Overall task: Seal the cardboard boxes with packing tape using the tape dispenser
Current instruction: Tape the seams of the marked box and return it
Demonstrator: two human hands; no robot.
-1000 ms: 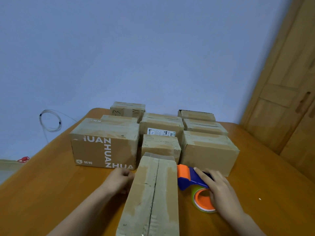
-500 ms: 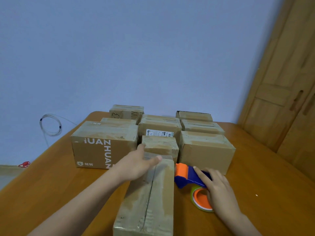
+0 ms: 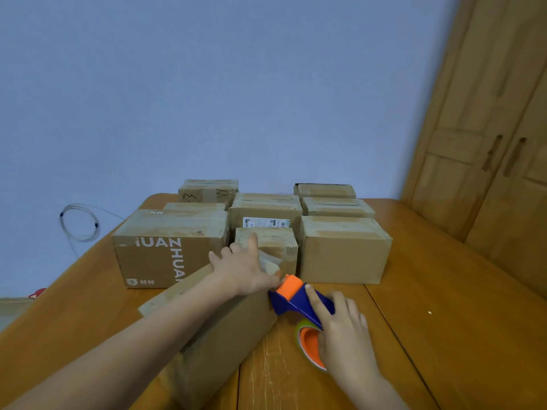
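1. Cardboard, long box (image 3: 225, 329), lies on the worktop (image 3: 444, 335) under the left forearm, tipped so its side faces the camera.
2. Left hand (image 3: 245, 270): fingers spread flat, pressing the box's far end; a loose strip of clear tape (image 3: 270, 266) sits just beyond the fingertips.
3. Right hand (image 3: 343, 335): fingers curled over the blue-and-orange tape dispenser (image 3: 299, 303), forefinger along its top. Its orange nose touches the box end, right beside the left hand.
4. Judgement: tape is being started. Anchor the strip firmly with the left palm, keep the dispenser low and square to the seam, then pull steadily.
5. Other boxes (image 3: 343, 250) stand beyond both hands, already taped by the look of them.
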